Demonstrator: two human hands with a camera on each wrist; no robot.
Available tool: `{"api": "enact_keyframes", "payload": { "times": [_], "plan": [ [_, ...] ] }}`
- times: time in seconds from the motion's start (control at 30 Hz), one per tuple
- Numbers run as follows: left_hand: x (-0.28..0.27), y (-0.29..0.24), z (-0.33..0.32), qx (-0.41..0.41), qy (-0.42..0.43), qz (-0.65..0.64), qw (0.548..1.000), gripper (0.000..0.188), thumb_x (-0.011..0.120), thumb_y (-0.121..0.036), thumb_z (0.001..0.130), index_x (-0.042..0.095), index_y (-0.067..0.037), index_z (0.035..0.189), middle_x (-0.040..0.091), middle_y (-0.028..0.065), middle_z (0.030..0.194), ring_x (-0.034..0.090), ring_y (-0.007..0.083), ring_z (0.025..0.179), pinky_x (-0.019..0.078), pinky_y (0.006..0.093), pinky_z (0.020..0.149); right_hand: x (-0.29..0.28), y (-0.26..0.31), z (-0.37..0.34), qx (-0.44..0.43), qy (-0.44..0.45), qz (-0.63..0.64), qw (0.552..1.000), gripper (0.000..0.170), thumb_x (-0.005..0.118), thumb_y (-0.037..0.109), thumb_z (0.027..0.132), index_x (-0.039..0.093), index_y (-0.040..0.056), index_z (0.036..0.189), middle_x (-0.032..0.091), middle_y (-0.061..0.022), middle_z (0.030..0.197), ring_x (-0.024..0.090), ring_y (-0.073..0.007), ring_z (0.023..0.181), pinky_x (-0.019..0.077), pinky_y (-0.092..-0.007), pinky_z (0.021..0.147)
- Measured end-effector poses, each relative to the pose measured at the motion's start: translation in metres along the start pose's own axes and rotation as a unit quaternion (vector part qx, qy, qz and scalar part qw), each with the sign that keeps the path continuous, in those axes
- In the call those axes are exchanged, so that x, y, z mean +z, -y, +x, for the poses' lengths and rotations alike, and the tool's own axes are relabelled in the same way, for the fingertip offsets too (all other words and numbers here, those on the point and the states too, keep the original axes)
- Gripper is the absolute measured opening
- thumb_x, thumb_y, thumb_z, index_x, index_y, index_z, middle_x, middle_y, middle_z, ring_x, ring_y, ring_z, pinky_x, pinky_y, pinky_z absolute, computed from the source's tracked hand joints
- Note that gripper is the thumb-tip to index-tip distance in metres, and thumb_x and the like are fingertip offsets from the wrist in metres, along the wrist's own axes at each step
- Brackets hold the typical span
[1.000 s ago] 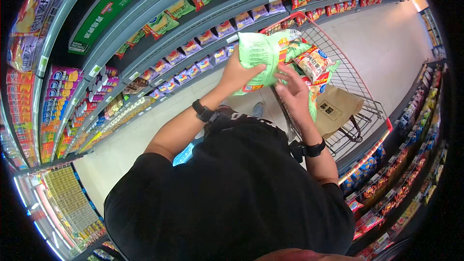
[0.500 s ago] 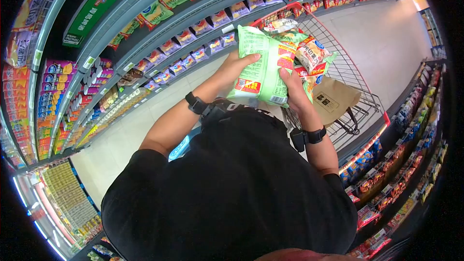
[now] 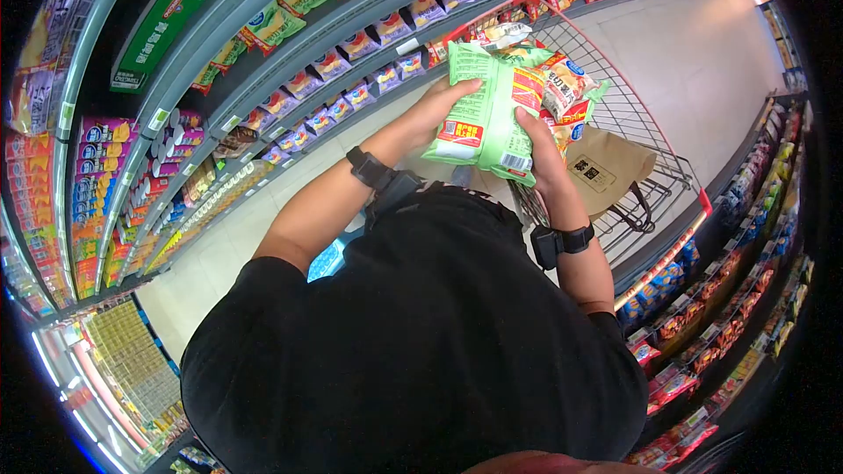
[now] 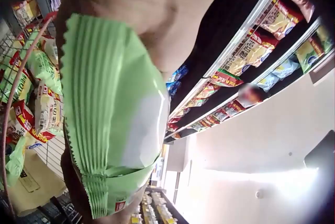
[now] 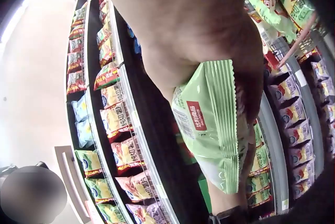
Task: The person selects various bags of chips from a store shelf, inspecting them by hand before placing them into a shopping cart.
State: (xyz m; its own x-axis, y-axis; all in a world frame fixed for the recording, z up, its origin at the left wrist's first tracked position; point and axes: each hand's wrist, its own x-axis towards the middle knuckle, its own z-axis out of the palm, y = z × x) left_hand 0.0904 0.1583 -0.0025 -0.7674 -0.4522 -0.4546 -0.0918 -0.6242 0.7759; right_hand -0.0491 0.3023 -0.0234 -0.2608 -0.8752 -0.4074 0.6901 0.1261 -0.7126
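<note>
Both hands hold a pale green snack bag [image 3: 479, 110] in front of the chest, its printed back with barcode turned up toward the head camera. The left hand [image 3: 436, 111] grips its left side, thumb over the front face. On the opposite side the right hand [image 3: 542, 147] grips it too, thumb pressed on the printing. A crimped end seal [image 4: 99, 114] of the bag fills the left wrist view; the other end, with a small red label [image 5: 196, 116], shows in the right wrist view. Most fingers are hidden behind the bag.
Just beyond the bag stands a red-rimmed wire shopping cart [image 3: 606, 61], holding several snack bags [image 3: 566, 83] and a brown carrier bag [image 3: 610, 171]. Shelves of packaged snacks [image 3: 351, 44] line the left, and more shelves [image 3: 729, 298] run along the right. A green carton [image 3: 162, 26] sits on one shelf.
The right hand, earlier loose beside the green snack bag, has taken hold of its right side. The bag has turned to show its back more fully, and the view has shifted slightly.
</note>
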Motion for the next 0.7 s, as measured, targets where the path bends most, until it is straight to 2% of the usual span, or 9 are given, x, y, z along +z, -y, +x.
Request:
{"api": "enact_keyframes", "payload": {
  "times": [0.1, 0.17, 0.2, 0.3, 0.43, 0.47, 0.57, 0.6, 0.7],
  "plan": [
    [-0.002, 0.015, 0.013, 0.122, -0.077, 0.141, 0.979, 0.045, 0.062, -0.025, 0.091, 0.047, 0.000, 0.125, 0.055, 0.0122, 0.117, 0.058, 0.0189, 0.105, 0.0501, 0.0320, 0.089, -0.018, -0.008, 0.012, -0.064, -0.058, -0.057, 0.995, 0.057, 0.065, 0.021, 0.089, 0.038, -0.0017, 0.133, 0.057, -0.0128, 0.120, 0.060, -0.0197, 0.103, 0.0494, -0.0323, 0.088],
    [-0.014, 0.022, 0.022, 0.228, -0.095, 0.298, 0.922, 0.047, 0.064, -0.023, 0.089, 0.045, -0.001, 0.126, 0.052, 0.0118, 0.117, 0.056, 0.0185, 0.107, 0.0488, 0.0315, 0.090, -0.027, -0.012, 0.018, -0.106, -0.095, -0.095, 0.985, 0.056, 0.066, 0.018, 0.088, 0.037, -0.0013, 0.133, 0.056, -0.0136, 0.121, 0.059, -0.0193, 0.104, 0.0488, -0.0324, 0.089],
    [-0.016, 0.018, 0.023, 0.191, -0.030, 0.333, 0.923, 0.056, 0.069, -0.021, 0.086, 0.041, -0.004, 0.131, 0.050, 0.0124, 0.120, 0.056, 0.0188, 0.105, 0.0485, 0.0316, 0.090, -0.025, -0.013, 0.020, -0.127, -0.106, -0.109, 0.980, 0.056, 0.066, 0.016, 0.087, 0.037, -0.0010, 0.132, 0.056, -0.0140, 0.121, 0.058, -0.0190, 0.105, 0.0485, -0.0325, 0.089],
    [0.002, 0.027, 0.018, 0.156, -0.040, 0.357, 0.920, 0.062, 0.071, -0.022, 0.084, 0.039, -0.003, 0.133, 0.052, 0.0118, 0.118, 0.056, 0.0198, 0.106, 0.0483, 0.0321, 0.090, -0.019, -0.013, 0.016, -0.142, -0.063, -0.112, 0.982, 0.057, 0.066, 0.013, 0.086, 0.038, 0.0026, 0.134, 0.054, -0.0128, 0.125, 0.055, -0.0192, 0.111, 0.0464, -0.0329, 0.093],
    [-0.001, 0.028, 0.029, 0.225, -0.079, 0.272, 0.932, 0.067, 0.075, -0.023, 0.080, 0.038, -0.001, 0.132, 0.056, 0.0129, 0.120, 0.058, 0.0227, 0.108, 0.0497, 0.0367, 0.090, -0.020, -0.009, 0.008, -0.172, 0.032, -0.204, 0.963, 0.062, 0.069, 0.014, 0.084, 0.037, 0.0027, 0.136, 0.043, -0.0148, 0.136, 0.047, -0.0265, 0.121, 0.0456, -0.0376, 0.095],
    [-0.008, 0.025, 0.032, 0.160, -0.095, 0.279, 0.942, 0.063, 0.074, -0.020, 0.081, 0.039, 0.000, 0.130, 0.058, 0.0138, 0.119, 0.060, 0.0226, 0.107, 0.0503, 0.0370, 0.091, -0.021, -0.007, 0.005, -0.172, 0.059, -0.229, 0.956, 0.063, 0.070, 0.014, 0.084, 0.036, 0.0023, 0.136, 0.041, -0.0153, 0.138, 0.046, -0.0282, 0.123, 0.0451, -0.0388, 0.095],
    [-0.013, 0.024, 0.034, 0.083, -0.014, 0.118, 0.990, 0.056, 0.070, -0.016, 0.083, 0.042, 0.001, 0.129, 0.061, 0.0120, 0.116, 0.063, 0.0195, 0.101, 0.0525, 0.0327, 0.087, -0.029, -0.005, 0.005, -0.160, -0.061, -0.223, 0.960, 0.066, 0.071, 0.014, 0.082, 0.036, 0.0020, 0.136, 0.042, -0.0152, 0.138, 0.046, -0.0287, 0.123, 0.0416, -0.0406, 0.099],
    [-0.012, 0.026, 0.034, 0.030, 0.007, 0.066, 0.997, 0.047, 0.065, -0.015, 0.088, 0.045, 0.001, 0.127, 0.060, 0.0122, 0.119, 0.063, 0.0185, 0.102, 0.0533, 0.0317, 0.087, -0.035, -0.008, 0.008, -0.186, -0.096, -0.270, 0.940, 0.063, 0.069, 0.018, 0.084, 0.037, 0.0011, 0.136, 0.046, -0.0148, 0.134, 0.048, -0.0236, 0.120, 0.0414, -0.0384, 0.099],
    [-0.005, 0.034, 0.036, -0.018, 0.091, 0.080, 0.992, 0.048, 0.064, -0.021, 0.090, 0.044, -0.001, 0.129, 0.059, 0.0119, 0.120, 0.063, 0.0183, 0.102, 0.0536, 0.0324, 0.086, -0.056, -0.014, 0.005, -0.044, -0.026, -0.076, 0.996, 0.060, 0.065, 0.023, 0.088, 0.037, 0.0004, 0.135, 0.050, -0.0139, 0.129, 0.050, -0.0202, 0.117, 0.0439, -0.0346, 0.095]
  ]
}}
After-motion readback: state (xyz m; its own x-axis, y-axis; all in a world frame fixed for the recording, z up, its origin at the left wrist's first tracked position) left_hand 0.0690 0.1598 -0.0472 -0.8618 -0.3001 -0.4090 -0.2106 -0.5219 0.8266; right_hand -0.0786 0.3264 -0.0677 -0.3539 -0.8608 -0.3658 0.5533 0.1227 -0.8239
